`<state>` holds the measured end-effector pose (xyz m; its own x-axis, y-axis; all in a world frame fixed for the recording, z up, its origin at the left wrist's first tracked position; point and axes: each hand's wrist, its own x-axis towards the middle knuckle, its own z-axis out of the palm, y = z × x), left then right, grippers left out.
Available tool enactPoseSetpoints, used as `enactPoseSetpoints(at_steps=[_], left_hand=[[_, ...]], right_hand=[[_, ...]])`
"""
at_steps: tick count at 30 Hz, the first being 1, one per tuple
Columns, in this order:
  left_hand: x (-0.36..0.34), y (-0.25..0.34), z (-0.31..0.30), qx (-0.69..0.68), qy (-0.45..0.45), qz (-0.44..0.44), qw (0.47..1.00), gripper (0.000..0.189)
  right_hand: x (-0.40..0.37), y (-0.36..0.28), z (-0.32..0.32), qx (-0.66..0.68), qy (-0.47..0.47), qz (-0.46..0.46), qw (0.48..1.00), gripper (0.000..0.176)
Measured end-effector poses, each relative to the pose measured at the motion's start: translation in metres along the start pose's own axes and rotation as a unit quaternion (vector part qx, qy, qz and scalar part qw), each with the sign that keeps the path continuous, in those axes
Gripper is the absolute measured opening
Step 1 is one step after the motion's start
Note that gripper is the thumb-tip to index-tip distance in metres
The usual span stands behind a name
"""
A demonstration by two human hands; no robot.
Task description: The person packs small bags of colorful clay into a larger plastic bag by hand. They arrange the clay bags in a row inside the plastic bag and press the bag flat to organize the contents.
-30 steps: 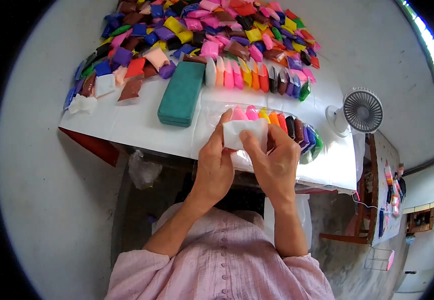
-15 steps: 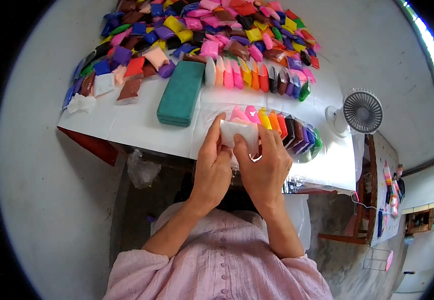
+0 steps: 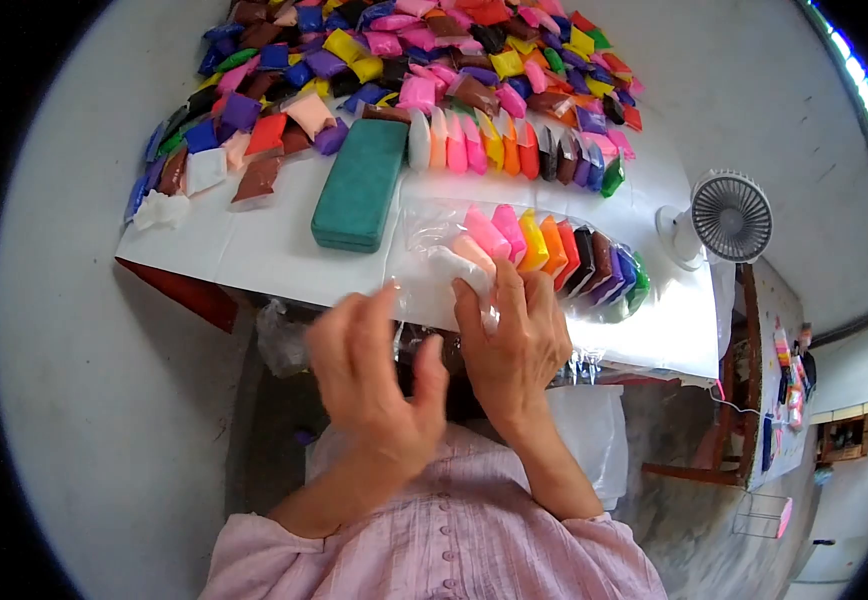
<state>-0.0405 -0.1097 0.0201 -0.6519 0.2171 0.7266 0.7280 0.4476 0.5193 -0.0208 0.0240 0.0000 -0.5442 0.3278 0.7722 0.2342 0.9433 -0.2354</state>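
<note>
My right hand [image 3: 516,345] has its thumb and fingers on a white clay packet [image 3: 461,268] at the near left end of a row of coloured packets. Behind it in that row come peach, pink, yellow [image 3: 532,240], orange, red, black, brown, purple, blue and green ones. This row lies in a clear plastic bag [image 3: 424,225], whose loose edge spreads to the left. Away from the bag, near the table's front edge, my left hand [image 3: 374,385] is raised with fingers apart. It is slightly blurred and holds nothing.
A second row of coloured packets [image 3: 494,147] stands farther back, right of a green case [image 3: 359,185]. A big heap of mixed packets [image 3: 414,50] covers the table's far side. A small fan [image 3: 730,222] stands at the right; crumpled white tissue [image 3: 162,210] lies left.
My left hand has let go of the white packet and moved left and down, opening. The white packet has gone from upright between both hands to the row's end under my right hand.
</note>
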Motion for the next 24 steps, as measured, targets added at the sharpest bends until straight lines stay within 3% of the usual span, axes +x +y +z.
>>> enactPoseSetpoints(at_steps=[3, 6, 9, 13, 19, 24], left_hand=[[0.001, -0.020, 0.001, 0.014, -0.047, -0.085, 0.995, 0.036], [-0.005, -0.032, 0.004, -0.147, -0.127, -0.150, 0.969, 0.015], [-0.007, -0.029, 0.006, -0.239, -0.169, -0.177, 0.940, 0.012], [-0.011, -0.027, 0.014, -0.229, -0.156, -0.153, 0.949, 0.010], [-0.009, -0.027, 0.013, -0.258, -0.181, -0.204, 0.927, 0.007], [-0.012, -0.031, 0.015, -0.244, -0.177, -0.174, 0.938, 0.007]], right_hand=[[0.000, -0.005, -0.001, -0.018, 0.009, -0.007, 1.000, 0.037], [0.002, -0.014, 0.001, 0.001, -0.027, 0.048, 0.998, 0.033], [0.003, -0.022, 0.010, 0.010, -0.058, 0.090, 0.994, 0.031], [0.016, -0.028, 0.035, -0.032, -0.035, 0.100, 0.994, 0.032], [0.015, -0.030, 0.024, -0.034, -0.068, 0.117, 0.990, 0.034], [0.021, -0.027, 0.038, -0.026, -0.049, 0.111, 0.992, 0.034]])
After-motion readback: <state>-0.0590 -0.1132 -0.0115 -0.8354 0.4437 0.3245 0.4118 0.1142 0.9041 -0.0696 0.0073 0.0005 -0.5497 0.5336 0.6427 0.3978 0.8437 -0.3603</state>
